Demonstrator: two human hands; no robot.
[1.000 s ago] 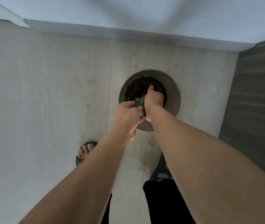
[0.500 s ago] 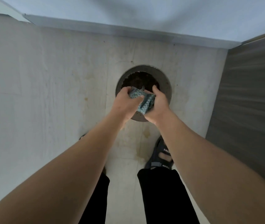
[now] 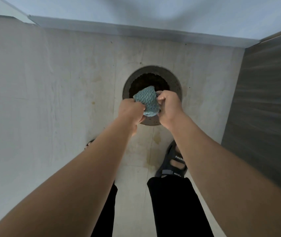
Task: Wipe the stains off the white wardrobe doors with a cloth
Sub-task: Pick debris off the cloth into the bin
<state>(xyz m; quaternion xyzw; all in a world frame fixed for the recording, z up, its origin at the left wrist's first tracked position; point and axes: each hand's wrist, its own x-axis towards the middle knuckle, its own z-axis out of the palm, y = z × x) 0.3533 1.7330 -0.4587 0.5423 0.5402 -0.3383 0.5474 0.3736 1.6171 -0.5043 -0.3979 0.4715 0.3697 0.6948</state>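
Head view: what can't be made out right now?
Head view only:
- Basin: near rim and dark contents partly covered by cloth, left hand and right hand.
- Cloth: its edges are buried in both hands.
- Left foot: mostly behind the left forearm.
- White panel: cut off by the top edge; stains indiscernible.

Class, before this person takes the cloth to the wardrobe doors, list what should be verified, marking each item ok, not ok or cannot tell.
1. Grip: left hand and right hand both hold the blue cloth: ok.
2. The blue cloth is lifted out of the basin: ok.
3. The blue cloth is wrung enough not to drip: cannot tell.
4. Clean water in the basin: not ok, it looks dark.
5. Unmarked floor beside the sandal: not ok, brownish blotches.
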